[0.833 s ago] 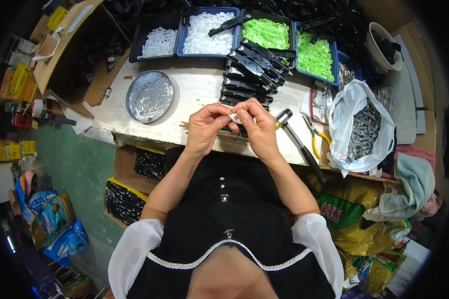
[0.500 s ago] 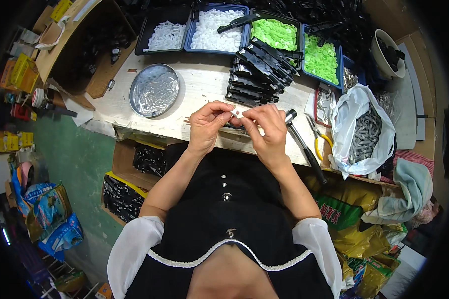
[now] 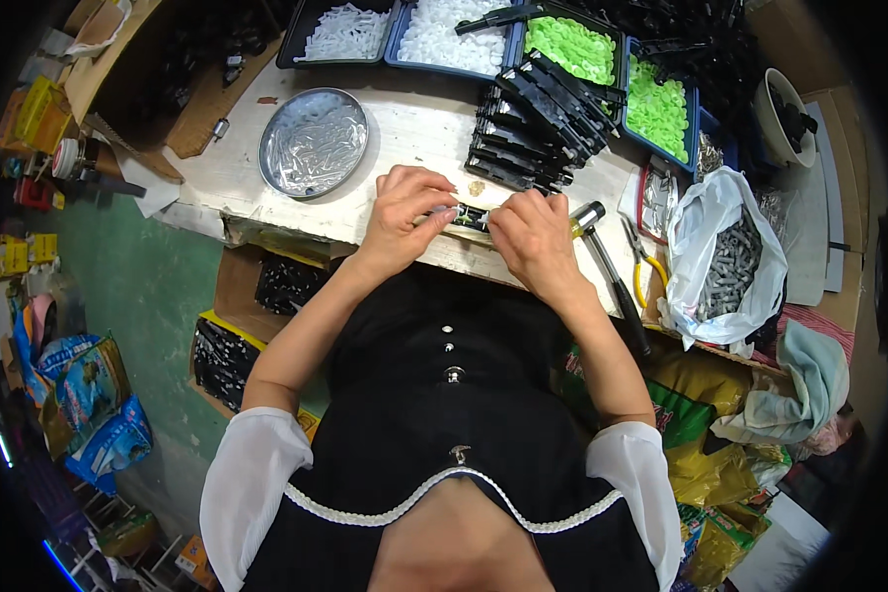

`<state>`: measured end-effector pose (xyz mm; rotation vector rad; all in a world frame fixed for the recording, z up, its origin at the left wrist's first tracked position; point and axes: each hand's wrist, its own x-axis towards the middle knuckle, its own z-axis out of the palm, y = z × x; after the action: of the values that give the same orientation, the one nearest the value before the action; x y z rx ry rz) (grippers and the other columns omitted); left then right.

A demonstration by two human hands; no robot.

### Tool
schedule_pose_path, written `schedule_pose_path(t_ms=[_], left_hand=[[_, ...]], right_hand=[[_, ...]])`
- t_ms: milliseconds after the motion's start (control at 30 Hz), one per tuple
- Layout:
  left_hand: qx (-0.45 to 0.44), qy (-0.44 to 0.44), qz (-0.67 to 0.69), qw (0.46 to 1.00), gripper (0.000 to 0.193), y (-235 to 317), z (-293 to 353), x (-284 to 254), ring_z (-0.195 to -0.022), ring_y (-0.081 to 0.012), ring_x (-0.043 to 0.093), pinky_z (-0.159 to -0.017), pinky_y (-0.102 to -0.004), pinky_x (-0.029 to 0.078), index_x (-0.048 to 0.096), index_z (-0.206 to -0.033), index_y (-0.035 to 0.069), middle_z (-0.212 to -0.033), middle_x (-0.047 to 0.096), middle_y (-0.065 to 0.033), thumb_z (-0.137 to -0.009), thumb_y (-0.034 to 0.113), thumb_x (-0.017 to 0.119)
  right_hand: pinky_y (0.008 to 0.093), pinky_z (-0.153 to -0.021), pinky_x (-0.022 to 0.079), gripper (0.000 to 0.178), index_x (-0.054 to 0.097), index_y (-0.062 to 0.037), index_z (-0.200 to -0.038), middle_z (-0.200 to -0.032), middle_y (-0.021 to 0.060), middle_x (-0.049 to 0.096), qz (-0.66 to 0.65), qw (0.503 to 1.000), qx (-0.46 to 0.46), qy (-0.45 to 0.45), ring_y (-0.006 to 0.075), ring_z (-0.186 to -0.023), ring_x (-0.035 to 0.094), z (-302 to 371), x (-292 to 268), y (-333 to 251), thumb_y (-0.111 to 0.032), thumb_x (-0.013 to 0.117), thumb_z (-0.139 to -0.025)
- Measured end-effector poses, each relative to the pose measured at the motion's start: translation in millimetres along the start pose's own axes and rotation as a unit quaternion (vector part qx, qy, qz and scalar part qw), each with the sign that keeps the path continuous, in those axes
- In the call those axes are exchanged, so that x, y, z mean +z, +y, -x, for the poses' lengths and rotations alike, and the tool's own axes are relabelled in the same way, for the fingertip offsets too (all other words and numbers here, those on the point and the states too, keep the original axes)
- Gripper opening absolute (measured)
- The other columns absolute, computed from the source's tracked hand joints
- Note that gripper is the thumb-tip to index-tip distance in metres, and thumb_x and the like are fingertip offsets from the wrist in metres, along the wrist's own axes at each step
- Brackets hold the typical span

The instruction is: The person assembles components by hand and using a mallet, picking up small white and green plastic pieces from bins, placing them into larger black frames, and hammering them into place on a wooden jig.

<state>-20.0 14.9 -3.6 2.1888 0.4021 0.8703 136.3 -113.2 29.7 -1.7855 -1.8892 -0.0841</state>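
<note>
At the table's front edge lies a narrow black plastic part (image 3: 472, 219), with small light pieces showing at its left end. My left hand (image 3: 403, 219) is closed at that end, thumb and fingers pinching around it. Over the right end, my right hand (image 3: 539, 242) is closed with its fingertips on the part; they hide much of that end. Just beyond stands a stack of similar long black parts (image 3: 528, 123). Beside my right hand rests a hammer (image 3: 610, 271) with a dark handle.
A round metal dish (image 3: 313, 143) of thin metal pins sits left. Behind are trays of white pieces (image 3: 454, 35) and green pieces (image 3: 656, 109). Yellow-handled pliers (image 3: 643, 271) and a white bag (image 3: 696, 237) of grey parts lie right. A cardboard box (image 3: 237, 286) stands below the table.
My hands have moved from pinching a small white piece together in the air down to the black part, and are now farther apart. The view has shifted slightly.
</note>
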Motion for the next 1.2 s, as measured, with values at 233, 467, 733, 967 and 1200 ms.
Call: schedule_pose_path(t_ms=[233,467,733,967,1200], left_hand=[[0.013,-0.014,-0.019,1.000,0.009,2,2,16,-0.095,-0.0192,0.049,-0.082,-0.0328,0.030,0.061,-0.071,0.008,-0.092,0.058,-0.0004,-0.064,0.005,0.066],[0.027,-0.022,-0.002,0.999,0.012,0,1,17,-0.094,-0.0193,0.049,-0.081,-0.0330,0.030,0.059,-0.071,0.007,-0.090,0.057,-0.0010,-0.061,0.003,0.065],[0.018,-0.047,-0.017,0.999,0.016,0,2,18,-0.092,-0.0202,0.049,-0.081,-0.0328,0.031,0.059,-0.075,0.006,-0.092,0.057,-0.0021,-0.062,0.004,0.066],[-0.035,-0.061,-0.056,0.996,0.022,5,-8,16,-0.093,-0.0182,0.046,-0.084,-0.0322,0.028,0.063,-0.083,0.010,-0.091,0.056,0.0003,-0.063,0.015,0.072],[-0.004,-0.077,-0.098,0.992,0.012,-1,-5,23,-0.095,-0.0203,0.044,-0.081,-0.0376,0.028,0.068,-0.076,0.017,-0.092,0.054,0.0023,-0.065,0.019,0.072]], right_hand=[[0.0337,-0.066,0.031,0.008,0.056,-0.0075,-0.075,-0.074,0.0039,0.049,0.022,0.996,-0.048,-0.076,0.0200,-0.074,0.047,-14,8,3,-0.009,0.062,-0.070],[0.0350,-0.066,0.034,0.004,0.059,-0.0051,-0.069,-0.073,0.0064,0.054,0.030,0.989,-0.077,-0.119,0.0212,-0.075,0.051,-28,4,-1,-0.007,0.059,-0.065],[0.0366,-0.068,0.036,0.007,0.060,-0.0063,-0.071,-0.075,0.0058,0.054,0.043,0.994,-0.041,-0.096,0.0216,-0.078,0.051,-11,4,-4,-0.005,0.058,-0.064],[0.0274,-0.061,0.046,0.010,0.061,-0.0038,-0.085,-0.083,0.0084,0.058,0.088,0.975,0.156,0.133,0.0215,-0.072,0.055,49,-84,62,-0.003,0.063,-0.075],[0.0393,-0.073,0.046,0.021,0.061,-0.0103,-0.098,-0.095,0.0123,0.058,0.433,0.787,0.438,-0.035,0.0325,-0.087,0.055,173,-175,171,-0.012,0.057,-0.077]])
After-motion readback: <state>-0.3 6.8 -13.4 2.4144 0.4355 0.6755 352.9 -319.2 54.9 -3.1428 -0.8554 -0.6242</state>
